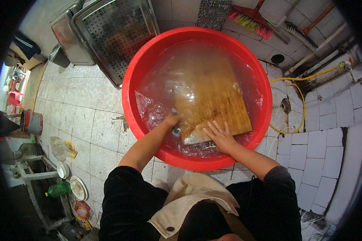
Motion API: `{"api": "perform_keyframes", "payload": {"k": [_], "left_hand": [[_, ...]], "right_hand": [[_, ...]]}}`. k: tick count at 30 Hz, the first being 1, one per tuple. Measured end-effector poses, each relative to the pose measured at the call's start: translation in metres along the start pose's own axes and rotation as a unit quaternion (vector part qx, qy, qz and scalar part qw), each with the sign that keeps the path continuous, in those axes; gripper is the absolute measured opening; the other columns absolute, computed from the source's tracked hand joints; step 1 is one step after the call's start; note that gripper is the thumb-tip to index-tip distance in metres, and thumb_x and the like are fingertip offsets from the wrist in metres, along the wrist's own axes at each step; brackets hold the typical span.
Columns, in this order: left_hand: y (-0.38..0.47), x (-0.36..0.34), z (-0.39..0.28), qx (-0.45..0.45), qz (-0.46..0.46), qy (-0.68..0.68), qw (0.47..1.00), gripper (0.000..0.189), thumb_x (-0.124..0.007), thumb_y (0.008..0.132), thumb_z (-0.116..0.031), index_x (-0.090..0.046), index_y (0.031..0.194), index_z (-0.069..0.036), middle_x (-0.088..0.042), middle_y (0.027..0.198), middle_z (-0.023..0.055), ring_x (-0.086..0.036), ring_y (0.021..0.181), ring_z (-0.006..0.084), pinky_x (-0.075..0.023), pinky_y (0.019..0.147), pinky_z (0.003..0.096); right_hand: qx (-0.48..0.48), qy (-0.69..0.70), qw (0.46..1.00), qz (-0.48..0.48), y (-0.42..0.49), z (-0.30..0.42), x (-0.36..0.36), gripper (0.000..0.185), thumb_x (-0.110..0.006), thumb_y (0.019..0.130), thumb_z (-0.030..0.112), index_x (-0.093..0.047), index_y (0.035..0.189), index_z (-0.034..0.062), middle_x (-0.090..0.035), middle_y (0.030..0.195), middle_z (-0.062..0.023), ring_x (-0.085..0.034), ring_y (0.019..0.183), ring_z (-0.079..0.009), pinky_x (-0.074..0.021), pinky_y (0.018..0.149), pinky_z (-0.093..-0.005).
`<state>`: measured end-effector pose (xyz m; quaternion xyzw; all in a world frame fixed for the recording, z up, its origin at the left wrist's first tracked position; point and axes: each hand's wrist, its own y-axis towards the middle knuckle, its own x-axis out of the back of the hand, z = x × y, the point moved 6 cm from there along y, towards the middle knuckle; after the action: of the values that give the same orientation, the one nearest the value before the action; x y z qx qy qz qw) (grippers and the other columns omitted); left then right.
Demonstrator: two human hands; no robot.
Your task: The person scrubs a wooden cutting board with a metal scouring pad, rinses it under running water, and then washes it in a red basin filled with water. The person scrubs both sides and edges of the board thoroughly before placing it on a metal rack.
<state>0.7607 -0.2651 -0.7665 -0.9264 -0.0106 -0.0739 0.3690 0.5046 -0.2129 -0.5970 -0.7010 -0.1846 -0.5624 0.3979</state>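
Note:
A large red plastic tub (196, 164) of cloudy water stands before me on the tiled floor. A wooden board (220, 105) lies slanted in it, its far part under the water and its near edge above the surface. My right hand (221, 136) rests flat on the board's near right part, fingers spread. My left hand (172, 120) is at the board's left side, at the waterline; its fingers are partly hidden by water and glare, so whether it grips anything cannot be told.
Perforated metal trays (117, 33) lean at the back left. A grey mop head (214, 13) and a red broom (253, 21) are by the back wall. A yellow hose (304, 102) curls at the right. Plates (78, 188) and a green plastic bottle (58, 189) lie at the left.

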Motion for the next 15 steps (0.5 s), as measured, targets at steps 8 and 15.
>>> {"api": "perform_keyframes", "payload": {"k": [8, 15], "left_hand": [[-0.024, 0.011, -0.021, 0.116, 0.007, -0.047, 0.992, 0.038, -0.071, 0.084, -0.023, -0.063, 0.111, 0.003, -0.069, 0.098, 0.0151, -0.066, 0.079, 0.0281, -0.0538, 0.068, 0.0406], [-0.042, -0.013, -0.036, -0.005, 0.049, -0.152, 0.987, 0.025, -0.065, 0.091, -0.023, -0.063, 0.103, -0.001, -0.065, 0.086, 0.0099, -0.064, 0.069, 0.0219, -0.0536, 0.059, 0.043]], "right_hand": [[0.004, 0.163, 0.985, 0.05, 0.023, -0.021, -0.013, 0.075, -0.055, 0.092, 0.051, -0.024, 0.154, 0.023, -0.009, 0.163, -0.0069, -0.004, 0.15, -0.0304, 0.0006, 0.115, -0.0634], [-0.123, 0.241, 0.963, -0.004, 0.033, -0.045, -0.029, 0.072, -0.051, 0.095, 0.048, -0.019, 0.155, 0.0224, -0.009, 0.163, -0.0096, -0.005, 0.149, -0.0342, -0.0015, 0.114, -0.0626]]}}
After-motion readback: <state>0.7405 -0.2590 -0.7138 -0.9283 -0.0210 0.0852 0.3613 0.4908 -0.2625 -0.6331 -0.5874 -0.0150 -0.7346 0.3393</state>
